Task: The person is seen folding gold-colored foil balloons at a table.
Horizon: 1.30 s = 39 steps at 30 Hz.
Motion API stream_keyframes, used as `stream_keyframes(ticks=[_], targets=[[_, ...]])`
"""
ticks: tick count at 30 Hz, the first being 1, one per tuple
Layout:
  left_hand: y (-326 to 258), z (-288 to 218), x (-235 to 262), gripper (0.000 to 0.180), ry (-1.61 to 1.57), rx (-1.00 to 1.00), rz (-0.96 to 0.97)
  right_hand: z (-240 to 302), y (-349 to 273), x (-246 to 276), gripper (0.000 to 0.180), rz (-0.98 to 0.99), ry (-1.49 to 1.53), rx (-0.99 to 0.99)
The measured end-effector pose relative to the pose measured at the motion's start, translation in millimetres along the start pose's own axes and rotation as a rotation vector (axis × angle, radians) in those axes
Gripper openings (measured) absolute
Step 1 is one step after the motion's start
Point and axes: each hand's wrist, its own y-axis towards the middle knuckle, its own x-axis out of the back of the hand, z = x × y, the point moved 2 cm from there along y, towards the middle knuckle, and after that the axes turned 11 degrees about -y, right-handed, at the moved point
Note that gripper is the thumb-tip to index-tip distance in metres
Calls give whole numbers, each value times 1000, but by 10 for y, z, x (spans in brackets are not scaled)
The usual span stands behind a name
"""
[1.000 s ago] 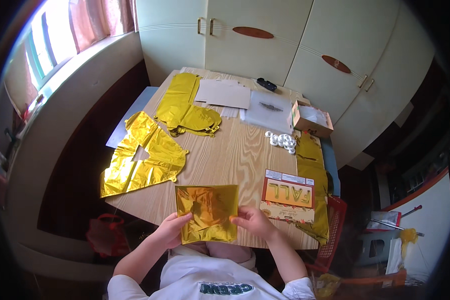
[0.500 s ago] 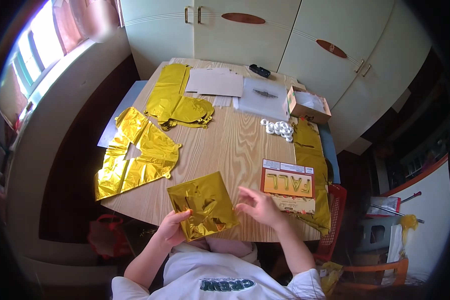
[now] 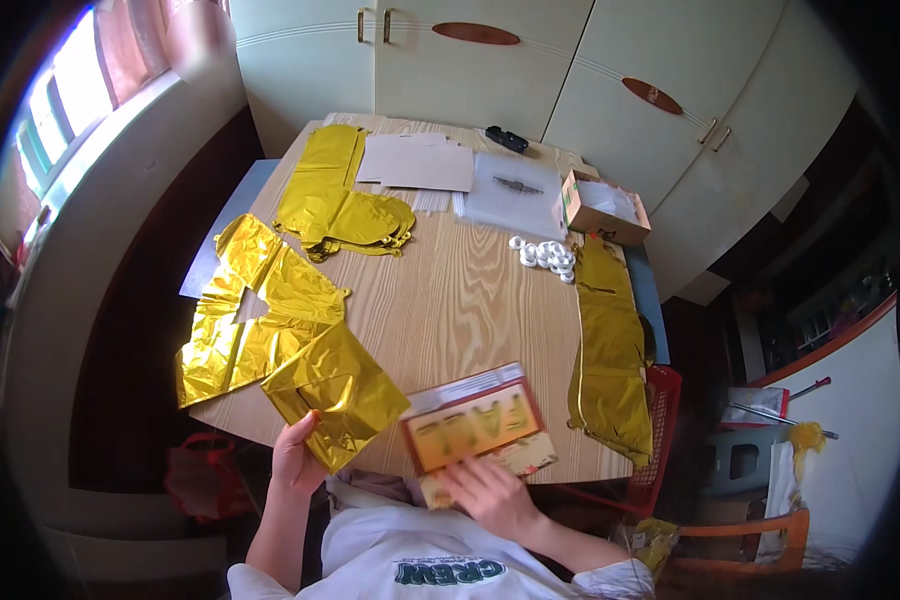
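Note:
My left hand (image 3: 298, 455) is closed on the edge of a folded gold foil balloon (image 3: 345, 385), thumb on top. The folded square is tilted and overlaps the near edge of a flat, uninflated gold letter balloon (image 3: 295, 295) with a triangular hole. My right hand (image 3: 495, 500) has its fingers over the lower part of a flat printed card package (image 3: 475, 425), orange and cream with gold balloon letters pictured on it. The package is slanted at the table's near edge and slightly blurred. My right thumb is not clearly visible.
More flat gold balloons (image 3: 325, 185) lie far left, another gold balloon (image 3: 610, 350) along the right edge. White ribbon rolls (image 3: 545, 256), grey cards (image 3: 425, 165), clear plastic sheets (image 3: 510, 205), a black object (image 3: 507, 139) and an open box (image 3: 605, 215) are on the wooden table (image 3: 450, 310). A red chair (image 3: 660, 430) stands right.
My left hand has moved left with the folded balloon. My right hand, empty before, is now on the card package, which has come from the right toward me and turned.

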Motion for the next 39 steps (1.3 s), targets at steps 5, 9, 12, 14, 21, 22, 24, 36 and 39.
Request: stream_keyframes(ticks=[5, 9, 12, 14, 21, 22, 24, 36, 39], targets=[[-113, -268, -23, 27, -31, -127, 105, -307, 230, 690, 35, -489, 170, -148], [-238, -355, -95, 33, -52, -186, 169, -1015, 444, 940, 36, -635, 424, -615], [-266, -319, -213, 32, -46, -187, 172, -1418, 698, 510, 42, -472, 682, -748], [-256, -266, -253, 27, 8, -113, 167, -1433, 800, 127, 47, -224, 606, -842], [27, 185, -289, 41, 283, 271, -74, -1108, 833, -670, 62, -12, 185, -736], [79, 240, -267, 40, 303, 314, -107, -1077, 844, -597, 59, 23, 151, -710], [187, 327, -285, 39, 322, 370, -118, -1082, 809, -510, 55, 92, 70, -668], [363, 613, -548, 34, 434, 539, -197, -1262, 374, -567, 52, 53, 189, -201], [480, 631, -497, 34, 402, 558, -188, -1295, 400, -613, 60, 58, 271, -210]])
